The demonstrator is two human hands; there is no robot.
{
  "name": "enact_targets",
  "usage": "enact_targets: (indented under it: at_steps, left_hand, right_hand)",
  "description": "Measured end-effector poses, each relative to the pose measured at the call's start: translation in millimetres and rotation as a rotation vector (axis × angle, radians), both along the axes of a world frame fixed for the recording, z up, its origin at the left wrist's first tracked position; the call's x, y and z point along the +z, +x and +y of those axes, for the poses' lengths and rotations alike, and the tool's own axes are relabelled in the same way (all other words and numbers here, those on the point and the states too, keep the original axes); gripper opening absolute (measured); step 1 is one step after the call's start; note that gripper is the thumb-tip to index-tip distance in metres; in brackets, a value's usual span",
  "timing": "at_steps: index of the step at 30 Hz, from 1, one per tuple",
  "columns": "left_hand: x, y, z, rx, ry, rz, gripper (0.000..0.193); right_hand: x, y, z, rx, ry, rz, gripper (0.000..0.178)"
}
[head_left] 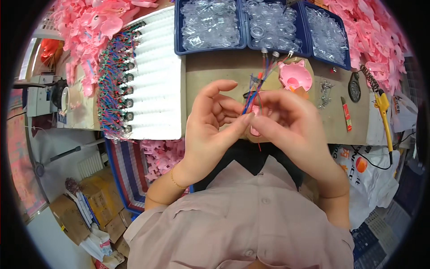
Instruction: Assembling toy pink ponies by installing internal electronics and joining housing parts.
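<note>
My left hand (pixel 212 114) and my right hand (pixel 289 116) meet above the table edge, thumb tips almost touching. Both pinch a bundle of thin coloured wires (pixel 249 102), mostly blue with some red and green. The wires run away from me to small clear-tipped parts (pixel 275 54) at their far ends. A small pink plastic piece (pixel 255 130) shows between my hands, partly hidden by the right fingers; which fingers hold it I cannot tell. Just beyond my right hand lies a pink rounded plastic shell (pixel 295 75) with its hollow side up.
Blue bins (pixel 244 27) of clear plastic parts line the back. At left, a white ridged tray (pixel 156 76) carries many wired parts (pixel 117 85). Pink pieces (pixel 374 42) are heaped at both sides. Small screws (pixel 324 93), a red tube (pixel 346 114), black scissors (pixel 354 87) and a yellow-handled soldering iron (pixel 383 110) lie right.
</note>
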State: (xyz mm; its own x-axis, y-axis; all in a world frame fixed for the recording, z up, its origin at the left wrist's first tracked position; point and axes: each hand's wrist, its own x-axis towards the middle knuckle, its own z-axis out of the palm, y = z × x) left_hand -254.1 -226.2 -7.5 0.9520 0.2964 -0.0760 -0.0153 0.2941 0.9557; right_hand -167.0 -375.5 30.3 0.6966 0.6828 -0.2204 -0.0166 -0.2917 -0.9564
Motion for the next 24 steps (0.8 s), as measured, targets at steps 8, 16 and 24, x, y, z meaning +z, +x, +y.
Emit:
enact_targets:
  at_steps: [8,16,24]
  left_hand:
    - [3.4,14.6,5.8,-0.103,-0.23,0.14,0.023]
    - [-11.7,19.5,1.0,0.098,-0.279,0.048,0.016]
    - [-10.4,17.1,0.6,0.205,-0.235,0.024,0.018]
  right_hand:
    - [-13.1,5.6,-1.0,-0.02,0.075,-0.023,0.01]
    - [-16.3,6.7,-6.2,-0.137,0.083,0.067,0.011]
    - [-1.6,7.6,-14.8,0.045,-0.024,-0.925,0.008]
